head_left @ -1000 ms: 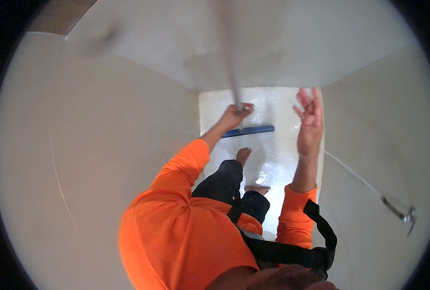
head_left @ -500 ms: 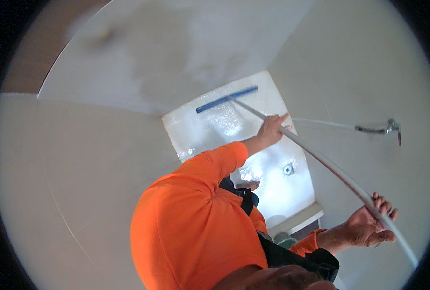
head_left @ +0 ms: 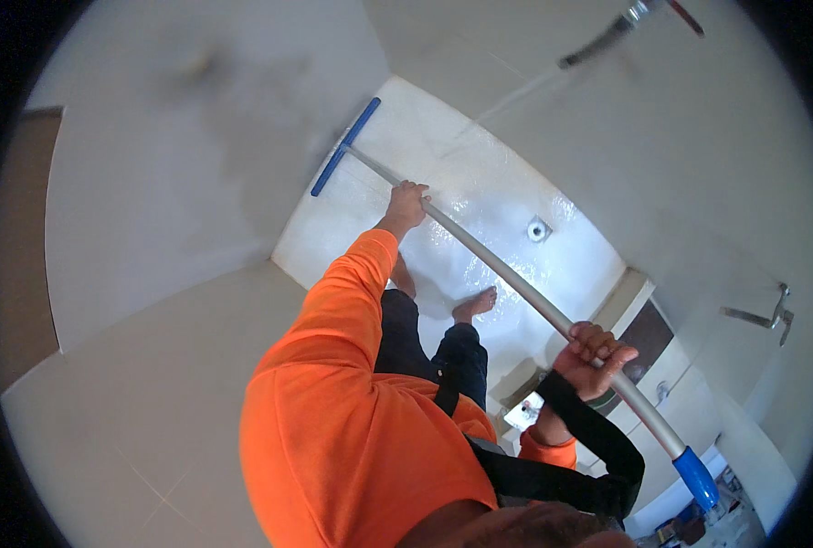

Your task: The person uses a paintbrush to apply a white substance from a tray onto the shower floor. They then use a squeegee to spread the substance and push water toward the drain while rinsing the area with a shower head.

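Observation:
A long-handled floor squeegee (head_left: 507,272) slants across the view. Its blue head (head_left: 332,168) rests on the wet white floor, near the far left wall edge. My left hand (head_left: 406,205) is wrapped round the pale pole a short way up from the head. Farther up, my right hand (head_left: 596,358) is closed on the same pole, below its blue end grip (head_left: 696,477). My bare feet (head_left: 476,305) stand on the wet floor beside the pole.
Water runs from a wall tap (head_left: 598,44) at the upper right. A floor drain (head_left: 538,228) lies right of the pole. Beyond it are a raised sill (head_left: 626,297) and a metal wall fitting (head_left: 772,315). Pale walls enclose the floor; a brown opening (head_left: 23,247) shows at left.
The squeegee head has moved left along the floor, both hands still on the pole. My view has turned, bringing the blue end grip and both feet into sight.

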`<state>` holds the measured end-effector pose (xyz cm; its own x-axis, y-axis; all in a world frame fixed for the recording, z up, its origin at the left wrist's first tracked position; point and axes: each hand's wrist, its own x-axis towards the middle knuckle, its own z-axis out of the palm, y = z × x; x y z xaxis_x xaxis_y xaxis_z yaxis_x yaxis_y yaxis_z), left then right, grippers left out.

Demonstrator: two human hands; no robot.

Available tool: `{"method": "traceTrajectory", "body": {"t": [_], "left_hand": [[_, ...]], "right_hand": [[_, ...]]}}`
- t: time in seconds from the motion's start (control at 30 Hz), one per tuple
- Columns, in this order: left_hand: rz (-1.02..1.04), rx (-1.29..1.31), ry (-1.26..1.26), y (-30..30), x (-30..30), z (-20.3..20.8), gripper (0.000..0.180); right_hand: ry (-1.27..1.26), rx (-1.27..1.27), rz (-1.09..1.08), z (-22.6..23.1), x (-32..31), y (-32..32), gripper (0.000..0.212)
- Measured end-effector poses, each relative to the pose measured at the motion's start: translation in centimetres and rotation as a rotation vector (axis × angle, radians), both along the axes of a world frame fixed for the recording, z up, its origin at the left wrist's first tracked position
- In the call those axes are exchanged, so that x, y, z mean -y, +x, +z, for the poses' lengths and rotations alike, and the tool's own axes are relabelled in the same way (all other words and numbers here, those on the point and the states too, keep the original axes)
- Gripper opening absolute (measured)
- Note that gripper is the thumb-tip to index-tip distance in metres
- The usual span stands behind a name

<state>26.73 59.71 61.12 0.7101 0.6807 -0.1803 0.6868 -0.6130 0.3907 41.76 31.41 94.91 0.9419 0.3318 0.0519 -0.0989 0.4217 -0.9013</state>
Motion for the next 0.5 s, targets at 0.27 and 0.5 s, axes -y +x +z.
{"method": "traceTrajectory", "body": {"t": [0.27,0.5], "left_hand": [[-0.272,-0.062,-0.219,16.4,18.9,3.4,0.030],[-0.555,-0.021,-0.444,27.7,33.8,9.5,0.034]], "right_hand": [[-0.046,0.086,-0.090,6.3,18.8,13.9,0.044],[-0.077,0.145,-0.141,14.9,33.3,21.6,0.035]]}}
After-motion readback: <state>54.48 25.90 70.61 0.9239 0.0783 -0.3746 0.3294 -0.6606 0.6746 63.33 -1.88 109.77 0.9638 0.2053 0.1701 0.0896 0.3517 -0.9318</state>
